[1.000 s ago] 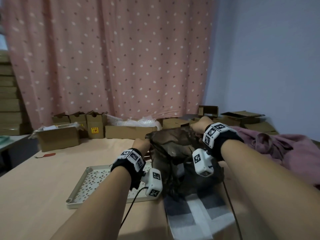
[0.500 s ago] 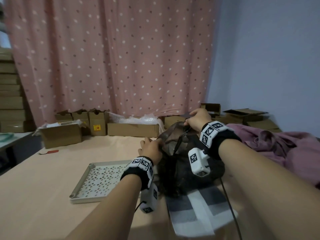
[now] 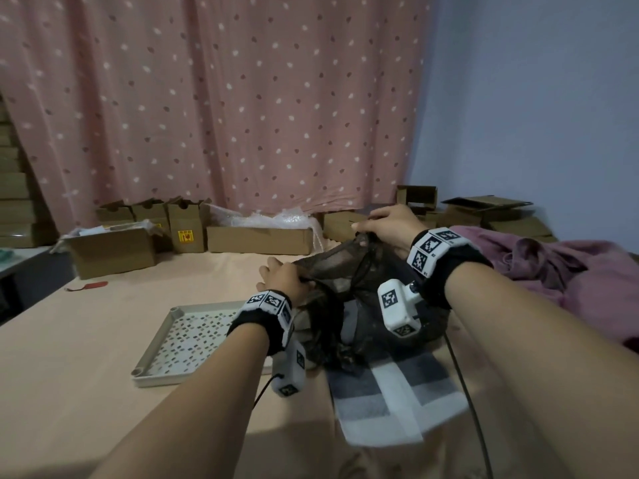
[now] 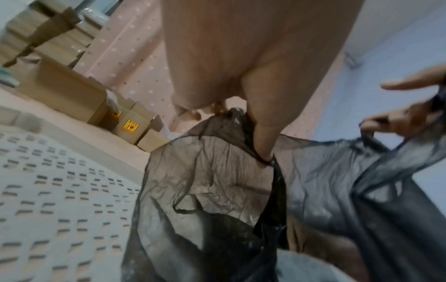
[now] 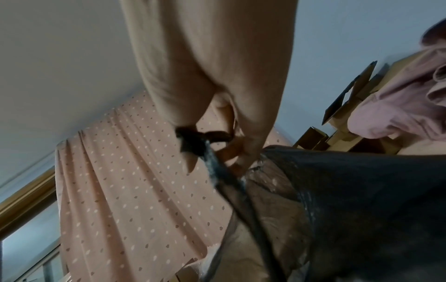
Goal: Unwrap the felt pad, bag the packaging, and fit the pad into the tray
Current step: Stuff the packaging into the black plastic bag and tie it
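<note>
A thin dark plastic bag [image 3: 349, 281] stands on the table between my two hands. My left hand [image 3: 283, 276] pinches the bag's near-left rim [image 4: 263, 162]. My right hand [image 3: 387, 224] grips a twisted handle of the bag [image 5: 193, 141] higher up, at the far side. The bag [image 4: 217, 190] is semi-transparent with crumpled material inside. The grey-and-white checked felt pad [image 3: 390, 392] lies flat on the table in front of the bag. The beige perforated tray [image 3: 166, 340] sits left of the bag, and its slotted floor [image 4: 60, 190] fills the left wrist view.
Cardboard boxes [image 3: 114, 250] and bubble wrap [image 3: 266, 219] line the table's far edge under a pink dotted curtain [image 3: 224, 98]. A mauve cloth [image 3: 570, 271] is heaped on the right. A small red item [image 3: 93, 285] lies far left. A black cable [image 3: 466, 392] runs past the pad.
My right hand has lifted the bag's handle up and away. My left hand has shifted right onto the bag's rim, pulling the mouth of the bag wider.
</note>
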A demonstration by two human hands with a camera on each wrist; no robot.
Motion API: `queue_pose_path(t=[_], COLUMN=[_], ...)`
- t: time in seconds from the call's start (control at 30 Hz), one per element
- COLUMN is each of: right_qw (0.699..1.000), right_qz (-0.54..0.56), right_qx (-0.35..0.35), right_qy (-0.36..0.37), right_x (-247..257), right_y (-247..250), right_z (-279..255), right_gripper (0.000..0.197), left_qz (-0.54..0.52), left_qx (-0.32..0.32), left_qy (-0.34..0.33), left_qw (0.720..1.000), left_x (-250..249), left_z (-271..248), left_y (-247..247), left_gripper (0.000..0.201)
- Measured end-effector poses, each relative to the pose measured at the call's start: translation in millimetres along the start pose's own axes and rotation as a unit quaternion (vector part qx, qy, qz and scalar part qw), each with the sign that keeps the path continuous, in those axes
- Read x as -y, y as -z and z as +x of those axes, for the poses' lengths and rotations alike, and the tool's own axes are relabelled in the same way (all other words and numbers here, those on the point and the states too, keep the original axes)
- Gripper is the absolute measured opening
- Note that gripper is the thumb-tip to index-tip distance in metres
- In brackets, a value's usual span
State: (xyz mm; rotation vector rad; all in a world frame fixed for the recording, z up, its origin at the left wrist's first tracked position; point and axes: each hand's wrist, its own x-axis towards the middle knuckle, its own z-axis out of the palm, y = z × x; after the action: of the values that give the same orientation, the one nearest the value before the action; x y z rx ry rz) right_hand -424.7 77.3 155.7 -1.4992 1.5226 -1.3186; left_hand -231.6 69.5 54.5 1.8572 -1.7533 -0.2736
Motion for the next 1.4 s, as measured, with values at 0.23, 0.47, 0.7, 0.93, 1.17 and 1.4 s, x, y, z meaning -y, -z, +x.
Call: queue_pose_path(t=[0.23,0.47,0.7,0.93,1.17,1.4], right_qw=[0.993,0.990,0.985,0.974,0.983,0.994], right_qz=[-0.087,-0.050,0.004,0.066,0.055,0.007], right_qx=[0.070,-0.008,-0.053,-0.064,-0.030,0.049], right_qy=[0.027,0.134,0.162,0.207,0.174,0.100], right_x=[5,17,32,58,67,54], right_y=[-8,-12,-20,-50,-72,-57], right_z=[-13,0,24,40,61,42], right_gripper=[0.091,0.027,0.020,0.009,0.021,0.023], left_qz=[-0.350,-0.593,-0.597,-0.608,-0.621,-0.631], left_qx=[-0.114,-0.102,-0.090,-0.145,-0.117,-0.043], left_qy=[0.009,0.010,-0.001,0.001,-0.012,-0.015], left_qw=[0.930,0.799,0.797,0.780,0.775,0.775], left_x=[0,5,7,25,23,-36], left_z=[16,21,34,55,58,35], left_y=[28,68,92,125,135,115], left_gripper=[0.015,0.024,0.025,0.026,0.029,0.036])
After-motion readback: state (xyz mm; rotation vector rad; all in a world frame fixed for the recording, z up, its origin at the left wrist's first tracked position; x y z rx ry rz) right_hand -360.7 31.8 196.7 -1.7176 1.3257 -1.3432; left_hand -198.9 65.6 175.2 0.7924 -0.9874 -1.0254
